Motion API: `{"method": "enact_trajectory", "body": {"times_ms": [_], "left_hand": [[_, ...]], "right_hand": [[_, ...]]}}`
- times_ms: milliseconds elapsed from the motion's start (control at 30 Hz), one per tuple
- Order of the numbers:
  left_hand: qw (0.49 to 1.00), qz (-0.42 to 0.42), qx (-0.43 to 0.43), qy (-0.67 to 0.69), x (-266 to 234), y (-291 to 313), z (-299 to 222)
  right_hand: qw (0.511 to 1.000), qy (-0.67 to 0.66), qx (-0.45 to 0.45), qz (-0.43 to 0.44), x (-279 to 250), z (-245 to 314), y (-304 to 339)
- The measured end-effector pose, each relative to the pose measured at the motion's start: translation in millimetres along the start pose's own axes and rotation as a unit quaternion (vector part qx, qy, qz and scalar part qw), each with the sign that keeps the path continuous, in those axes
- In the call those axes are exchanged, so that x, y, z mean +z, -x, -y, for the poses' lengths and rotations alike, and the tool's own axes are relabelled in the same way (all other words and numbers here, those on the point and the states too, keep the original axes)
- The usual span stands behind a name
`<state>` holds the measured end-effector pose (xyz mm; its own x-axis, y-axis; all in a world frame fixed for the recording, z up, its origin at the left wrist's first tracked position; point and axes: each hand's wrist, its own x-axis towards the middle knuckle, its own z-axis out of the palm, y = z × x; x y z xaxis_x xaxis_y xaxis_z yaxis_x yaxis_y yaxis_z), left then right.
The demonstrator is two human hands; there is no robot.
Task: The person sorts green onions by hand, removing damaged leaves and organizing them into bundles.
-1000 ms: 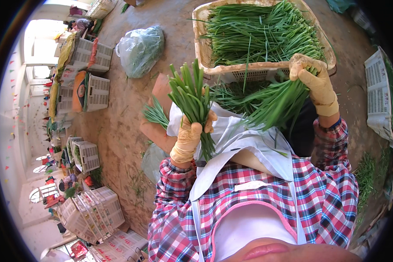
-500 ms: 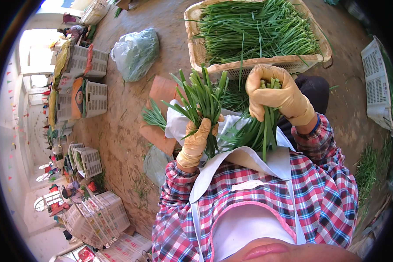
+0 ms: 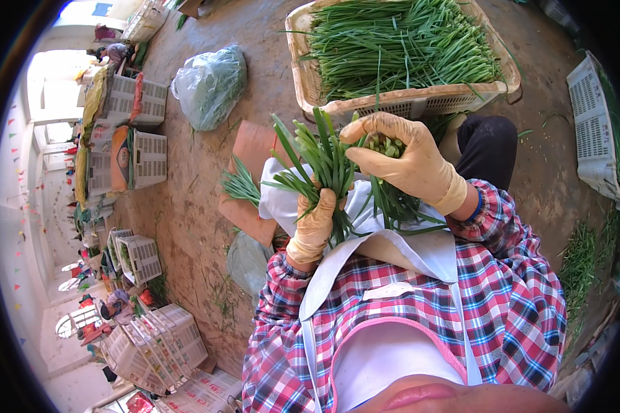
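Both my hands wear cream-coloured gloves. My left hand (image 3: 315,224) is closed round an upright bunch of garlic chives (image 3: 327,155), its pale cut ends pointing up and fanned out. Beside it my right hand (image 3: 413,162) grips a second bunch of garlic chives (image 3: 387,146), whose cut ends show between thumb and forefinger. The leaves of that bunch hang down below the right hand over my grey-white apron (image 3: 410,251). The right thumb and forefinger tips reach to the edge of the left bunch. Part of the right hand's fingers is hidden.
A cream plastic crate (image 3: 420,100) heaped with garlic chives stands ahead. To its left are a filled plastic bag (image 3: 210,86) and a brown board (image 3: 251,148) with loose chives (image 3: 241,182). Another crate (image 3: 592,127) stands at far right. Stacked crates (image 3: 141,96) line the left.
My right hand has moved left with its bunch, up against the left bunch, and its thumb and forefinger have spread wider. The left hand has shifted only slightly.
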<state>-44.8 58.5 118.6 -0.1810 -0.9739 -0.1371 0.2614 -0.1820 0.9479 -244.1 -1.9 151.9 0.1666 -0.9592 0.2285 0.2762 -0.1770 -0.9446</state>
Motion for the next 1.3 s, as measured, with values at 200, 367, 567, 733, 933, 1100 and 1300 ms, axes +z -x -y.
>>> {"method": "enact_trajectory", "body": {"times_ms": [200, 367, 567, 733, 933, 1100, 1300], "left_hand": [[0.999, -0.02, 0.018, -0.017, -1.7, -3.2, 0.3], [1.0, -0.006, 0.017, -0.017, -0.4, 0.9, 4.2], [1.0, 0.009, 0.017, 0.009, -0.3, 3.6, 4.9], [0.993, -0.081, 0.052, -0.062, -6.8, -1.2, 7.9], [0.988, -0.125, 0.074, -0.05, -13.5, -6.4, 13.0], [0.987, -0.086, 0.085, -0.108, -2.2, -8.6, 4.0], [0.983, -0.06, 0.097, -0.145, -2.2, -6.2, 5.8]], "right_hand": [[0.997, -0.063, -0.046, -0.022, -18.4, 11.1, 10.3], [0.999, -0.035, 0.016, 0.016, -6.3, 15.3, 4.1], [0.993, 0.002, 0.093, 0.073, -9.7, 9.2, -2.7], [0.994, -0.093, 0.04, 0.046, -40.3, 11.6, -2.0], [0.975, -0.095, -0.012, -0.198, -112.7, 28.8, -13.9], [0.997, 0.066, -0.035, 0.033, -107.3, 39.2, -8.8], [0.985, 0.148, -0.085, 0.009, -56.3, 24.8, -14.6]]}}
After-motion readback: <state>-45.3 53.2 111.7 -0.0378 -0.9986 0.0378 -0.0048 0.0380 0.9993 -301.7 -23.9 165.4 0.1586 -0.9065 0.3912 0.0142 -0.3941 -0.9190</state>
